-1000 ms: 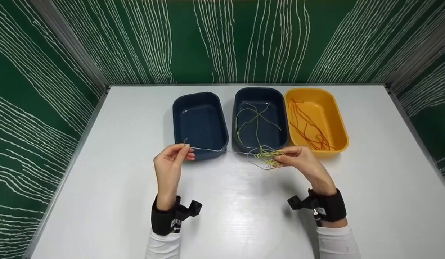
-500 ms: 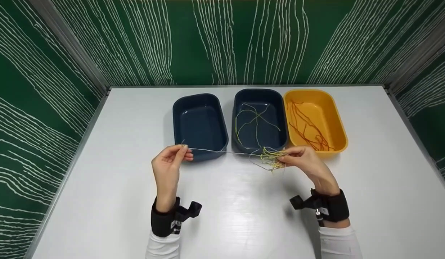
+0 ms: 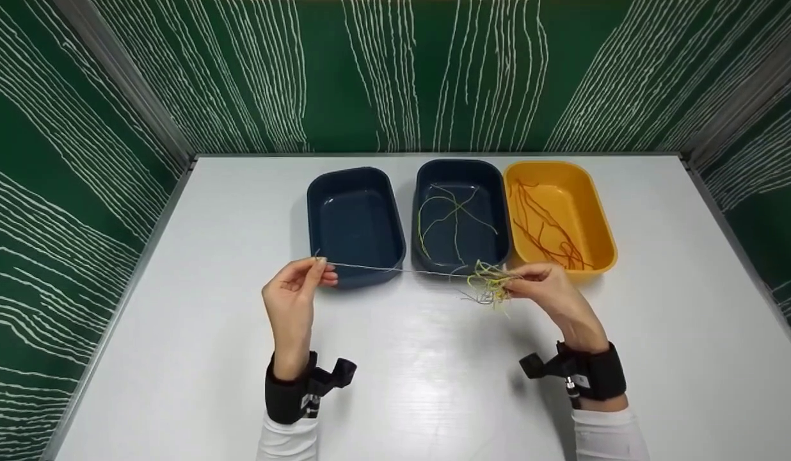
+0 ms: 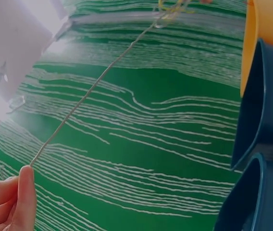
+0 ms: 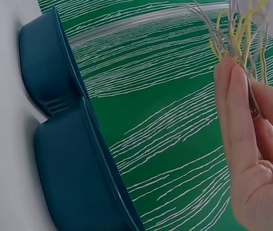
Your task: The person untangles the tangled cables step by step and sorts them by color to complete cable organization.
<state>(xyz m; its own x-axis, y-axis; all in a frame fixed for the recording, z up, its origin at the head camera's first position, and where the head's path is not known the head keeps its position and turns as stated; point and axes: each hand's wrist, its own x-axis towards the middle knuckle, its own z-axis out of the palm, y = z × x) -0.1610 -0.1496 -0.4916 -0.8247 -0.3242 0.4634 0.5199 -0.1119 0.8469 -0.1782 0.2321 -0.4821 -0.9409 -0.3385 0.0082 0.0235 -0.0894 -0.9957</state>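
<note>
1. White table (image 3: 408,371) (glossy enough to throw back the light).
2. Left dark-blue bin (image 3: 357,221), toward the far edge, slightly askew.
3. Middle dark-blue bin (image 3: 461,171), just beside it.
4. Yellow bin (image 3: 587,214), rightmost.

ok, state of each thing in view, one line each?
Left hand: pinching the pale thread
Pale thread: drawn straight between the hands
Right hand: pinching the yellow-gray bundle
Yellow-gray bundle: tangled, loose ends sticking out
Left blue bin: upright, open-topped
Middle blue bin: upright, open-topped
Yellow-green threads: inside it, curved, crossing
Yellow bin: upright, open-topped
Orange threads: inside it, crossing
</note>
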